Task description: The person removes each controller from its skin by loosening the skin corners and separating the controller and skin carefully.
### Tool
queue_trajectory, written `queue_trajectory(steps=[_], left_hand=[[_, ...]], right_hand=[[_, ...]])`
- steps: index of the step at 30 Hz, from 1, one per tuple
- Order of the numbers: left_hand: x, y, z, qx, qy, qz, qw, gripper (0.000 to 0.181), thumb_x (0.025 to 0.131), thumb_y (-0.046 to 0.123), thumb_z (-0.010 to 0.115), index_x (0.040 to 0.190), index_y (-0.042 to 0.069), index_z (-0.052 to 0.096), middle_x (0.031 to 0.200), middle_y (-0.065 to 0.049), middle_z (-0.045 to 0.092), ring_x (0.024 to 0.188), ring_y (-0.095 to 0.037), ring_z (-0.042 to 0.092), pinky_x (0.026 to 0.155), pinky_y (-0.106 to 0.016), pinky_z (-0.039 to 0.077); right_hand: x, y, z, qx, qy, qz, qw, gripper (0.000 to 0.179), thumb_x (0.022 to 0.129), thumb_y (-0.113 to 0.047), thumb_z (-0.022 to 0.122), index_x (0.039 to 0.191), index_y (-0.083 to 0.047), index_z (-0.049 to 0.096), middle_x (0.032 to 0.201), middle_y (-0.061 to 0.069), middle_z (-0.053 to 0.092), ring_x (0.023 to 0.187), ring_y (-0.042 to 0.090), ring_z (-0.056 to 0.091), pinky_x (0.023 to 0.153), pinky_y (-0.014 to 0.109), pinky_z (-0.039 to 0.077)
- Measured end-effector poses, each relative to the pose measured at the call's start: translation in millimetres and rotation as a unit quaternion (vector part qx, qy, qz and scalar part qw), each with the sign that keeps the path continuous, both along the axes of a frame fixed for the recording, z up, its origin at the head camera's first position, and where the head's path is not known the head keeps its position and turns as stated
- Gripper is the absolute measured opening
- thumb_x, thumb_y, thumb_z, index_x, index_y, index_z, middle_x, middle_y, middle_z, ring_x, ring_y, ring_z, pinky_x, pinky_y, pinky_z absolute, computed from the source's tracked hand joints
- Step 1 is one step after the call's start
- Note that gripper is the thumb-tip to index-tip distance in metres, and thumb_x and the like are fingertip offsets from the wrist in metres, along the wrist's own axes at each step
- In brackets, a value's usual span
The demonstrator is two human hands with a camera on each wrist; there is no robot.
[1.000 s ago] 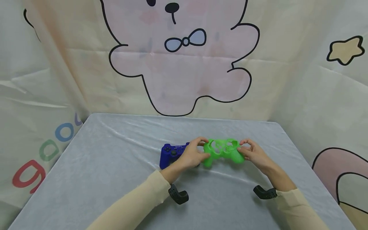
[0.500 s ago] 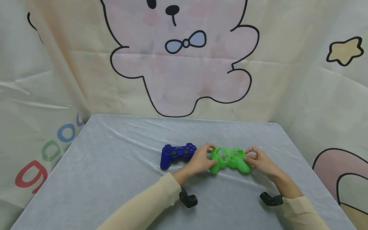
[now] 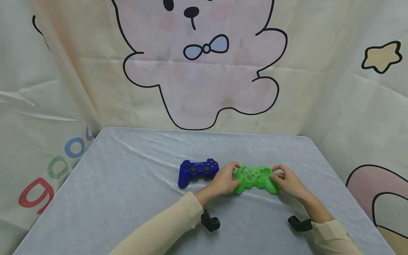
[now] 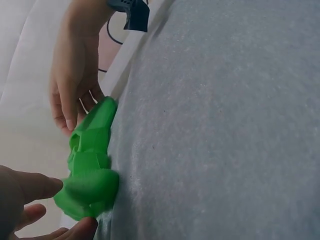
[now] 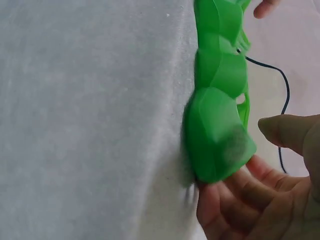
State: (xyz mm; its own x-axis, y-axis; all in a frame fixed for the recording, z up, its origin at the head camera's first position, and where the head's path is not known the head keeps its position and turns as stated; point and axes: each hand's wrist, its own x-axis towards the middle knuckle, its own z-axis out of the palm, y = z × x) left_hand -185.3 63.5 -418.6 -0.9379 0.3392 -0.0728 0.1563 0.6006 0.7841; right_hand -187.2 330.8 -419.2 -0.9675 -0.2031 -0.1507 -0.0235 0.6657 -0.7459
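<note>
A bright green, hollow game controller cover (image 3: 254, 177) lies on the table with its openings facing up. My left hand (image 3: 225, 179) is at its left end; in the left wrist view the left thumb (image 4: 42, 186) reaches its edge while the other fingers spread apart. At the right end is my right hand (image 3: 287, 180). Its fingers touch the cover's rounded grip (image 5: 217, 137) in the right wrist view, the thumb (image 5: 282, 131) standing off from it. A dark blue game controller (image 3: 197, 170) sits just left of my left hand.
A pale grey cloth covers the table (image 3: 140, 202), with light creases. Printed curtains (image 3: 204, 88) hang behind and at both sides. A black wrist mount (image 3: 210, 221) sticks out from each forearm, low over the cloth.
Both hands have brought the green cover right and nearer, down onto the table, uncovering the blue controller's right side. The hands have barely moved in the last half second.
</note>
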Motion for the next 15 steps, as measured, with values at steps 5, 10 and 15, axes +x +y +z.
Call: queue_trajectory(steps=[5, 10, 15], left_hand=[[-0.4, -2.8, 2.1, 0.019, -0.020, -0.020, 0.9994, 0.046, 0.094, 0.016, 0.070, 0.137, 0.016, 0.055, 0.144, -0.013, 0.058, 0.101, -0.019, 0.067, 0.087, -0.033, 0.054], [2.7, -8.1, 4.4, 0.053, -0.034, -0.026, 0.9977, 0.040, 0.098, 0.021, 0.066, 0.136, 0.017, 0.057, 0.141, -0.011, 0.060, 0.114, -0.024, 0.068, 0.089, -0.035, 0.058], [7.9, -22.5, 20.1, 0.085, -0.025, -0.027, 0.9957, 0.032, 0.100, 0.023, 0.063, 0.132, 0.018, 0.061, 0.136, -0.009, 0.064, 0.112, -0.021, 0.067, 0.087, -0.035, 0.057]], right_hand=[[3.1, -3.7, 7.6, 0.102, 0.036, -0.007, 0.9941, 0.041, 0.105, -0.027, 0.056, 0.128, 0.007, 0.053, 0.112, 0.029, 0.071, 0.092, 0.031, 0.071, 0.066, 0.036, 0.054], [5.8, -6.9, 13.8, 0.140, 0.081, -0.013, 0.9867, 0.039, 0.103, -0.029, 0.058, 0.124, 0.004, 0.059, 0.114, 0.030, 0.070, 0.100, 0.041, 0.070, 0.069, 0.041, 0.057], [2.4, -15.1, 25.6, 0.114, 0.143, -0.025, 0.9828, 0.034, 0.103, -0.027, 0.059, 0.122, 0.002, 0.063, 0.110, 0.025, 0.073, 0.096, 0.037, 0.071, 0.070, 0.037, 0.054]])
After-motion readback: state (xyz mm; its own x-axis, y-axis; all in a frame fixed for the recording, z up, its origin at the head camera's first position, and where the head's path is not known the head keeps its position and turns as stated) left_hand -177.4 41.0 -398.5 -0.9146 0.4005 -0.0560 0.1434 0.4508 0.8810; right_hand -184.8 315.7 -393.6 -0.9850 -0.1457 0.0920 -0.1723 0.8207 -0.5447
